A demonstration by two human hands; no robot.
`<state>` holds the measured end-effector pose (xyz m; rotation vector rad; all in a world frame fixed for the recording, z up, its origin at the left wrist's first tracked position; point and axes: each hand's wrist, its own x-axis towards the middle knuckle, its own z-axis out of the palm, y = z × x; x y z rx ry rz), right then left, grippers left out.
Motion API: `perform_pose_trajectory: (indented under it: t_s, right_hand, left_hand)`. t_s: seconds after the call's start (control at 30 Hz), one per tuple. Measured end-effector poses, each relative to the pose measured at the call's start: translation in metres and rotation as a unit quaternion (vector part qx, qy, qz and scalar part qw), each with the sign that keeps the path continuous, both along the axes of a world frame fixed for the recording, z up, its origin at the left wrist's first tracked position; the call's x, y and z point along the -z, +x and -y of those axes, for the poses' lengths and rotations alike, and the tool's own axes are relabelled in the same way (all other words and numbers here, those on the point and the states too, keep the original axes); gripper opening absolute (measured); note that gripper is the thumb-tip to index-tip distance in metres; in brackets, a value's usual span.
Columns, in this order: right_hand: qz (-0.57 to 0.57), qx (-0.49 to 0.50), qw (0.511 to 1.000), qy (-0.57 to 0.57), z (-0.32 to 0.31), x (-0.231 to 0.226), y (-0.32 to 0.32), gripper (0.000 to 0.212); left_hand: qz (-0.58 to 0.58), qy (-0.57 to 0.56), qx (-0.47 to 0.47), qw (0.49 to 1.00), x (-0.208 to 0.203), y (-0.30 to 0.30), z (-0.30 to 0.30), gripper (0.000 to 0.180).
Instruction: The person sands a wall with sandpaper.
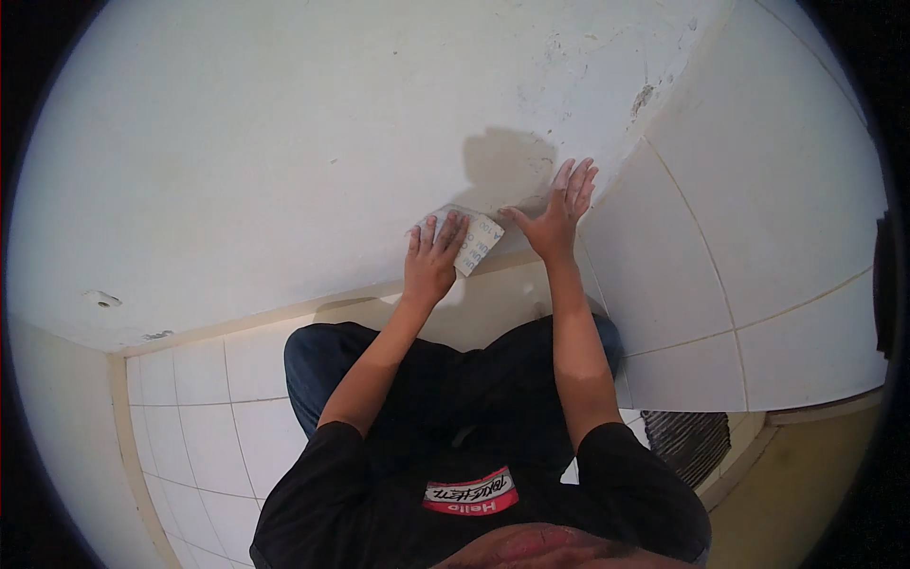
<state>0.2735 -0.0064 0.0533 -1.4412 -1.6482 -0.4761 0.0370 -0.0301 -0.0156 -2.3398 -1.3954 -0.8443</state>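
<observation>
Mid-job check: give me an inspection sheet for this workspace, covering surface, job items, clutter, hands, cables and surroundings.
Surface: white wall, with dark scuffs and chipped spots toward the upper right and a small blemish at far left.
Job's things: one sheet of sandpaper, printed back showing, against the wall.
Clutter: dark ridged object at lower right, perhaps a mat.
Hands: left hand lies flat over the sandpaper; right hand is open at the wall, fingers and thumb spread; firm contact unclear.
Cables: nothing seen.
Surroundings: large white tiles at right, smaller floor tiles at left.
</observation>
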Motion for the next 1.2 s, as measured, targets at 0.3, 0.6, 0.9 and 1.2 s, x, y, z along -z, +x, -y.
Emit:
perform_pose_trajectory:
  t_s: [0.3,0.6,0.9,1.2]
  right_hand:
    - [-0.008,-0.001,1.000,-0.002,0.001,0.001,-0.001,0.136]
    - [0.001,0.006,1.000,-0.001,0.001,0.000,0.000,0.137]
    - [-0.002,-0.002,1.000,0.005,0.000,0.000,0.002,0.136]
    - [-0.011,-0.007,1.000,0.002,0.002,-0.001,-0.001,0.136]
  left_hand:
    - [-0.010,-0.025,0.031,0.999,0.011,-0.001,0.001,0.068]
    - [0.067,0.054,-0.037,0.996,-0.032,-0.008,-0.003,0.068]
    - [-0.014,-0.020,0.000,1.000,0.007,0.000,0.000,0.066]
    - [-0.001,-0.032,0.034,0.999,0.022,0.003,0.001,0.068]
